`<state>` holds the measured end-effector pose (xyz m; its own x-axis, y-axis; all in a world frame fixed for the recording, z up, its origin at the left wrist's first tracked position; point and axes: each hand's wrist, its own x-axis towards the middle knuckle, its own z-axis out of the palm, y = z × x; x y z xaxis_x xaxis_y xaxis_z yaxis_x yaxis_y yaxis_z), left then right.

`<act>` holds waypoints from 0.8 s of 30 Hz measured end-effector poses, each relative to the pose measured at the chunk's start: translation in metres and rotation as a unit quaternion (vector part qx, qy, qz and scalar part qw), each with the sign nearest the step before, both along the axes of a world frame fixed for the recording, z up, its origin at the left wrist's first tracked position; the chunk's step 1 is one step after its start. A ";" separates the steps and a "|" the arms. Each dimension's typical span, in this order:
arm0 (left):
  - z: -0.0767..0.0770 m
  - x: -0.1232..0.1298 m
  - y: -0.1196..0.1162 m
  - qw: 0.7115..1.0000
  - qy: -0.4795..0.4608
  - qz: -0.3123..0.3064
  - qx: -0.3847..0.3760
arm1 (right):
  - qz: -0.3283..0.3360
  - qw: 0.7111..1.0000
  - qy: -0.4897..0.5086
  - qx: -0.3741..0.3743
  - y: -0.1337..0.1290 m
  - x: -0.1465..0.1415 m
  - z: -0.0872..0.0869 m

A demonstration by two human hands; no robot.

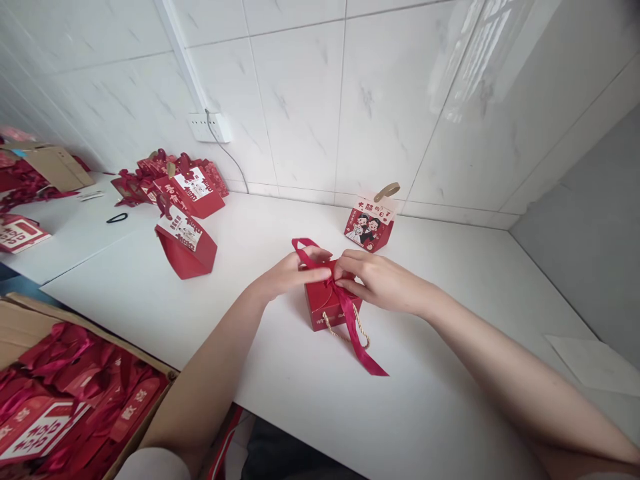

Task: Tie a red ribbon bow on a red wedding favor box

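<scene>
Well left of the ribbon-tied red box and nearer my body, an open carton holds packed red boxes with magenta ribbons lying across them. Left of the ribbon-tied box and farther from me, a small black loop lies on the white bench. Next, still left of that box, stand a plain-sided red box with a white printed top and, behind it, a cluster of red boxes.

My left hand is at the left edge of the ribbon-tied box, its thumb reaching over the lid towards the knot; I can't tell whether it grips anything. The box sits upright on the bench under my hands, a magenta ribbon trailing down its front past a twisted cord handle. My right hand, on the box's right, pinches the ribbon at the knot, fingertips close to my left thumb. Behind and right of the box stands a printed box showing a cartoon couple.
</scene>
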<state>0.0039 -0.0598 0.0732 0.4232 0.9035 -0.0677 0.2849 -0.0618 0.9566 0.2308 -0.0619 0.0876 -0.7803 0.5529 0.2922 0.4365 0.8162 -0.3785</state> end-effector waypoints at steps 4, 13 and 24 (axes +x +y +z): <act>-0.001 0.003 -0.004 0.997 0.010 -0.079 -0.020 | -0.028 0.999 -0.022 -0.001 -0.003 -0.006 -0.004; -0.004 0.005 -0.004 0.997 0.023 -0.076 -0.015 | -0.040 0.998 -0.046 0.032 -0.004 -0.014 -0.008; -0.003 0.004 -0.004 0.996 0.020 -0.086 -0.006 | -0.066 0.995 -0.067 0.009 -0.010 -0.010 -0.003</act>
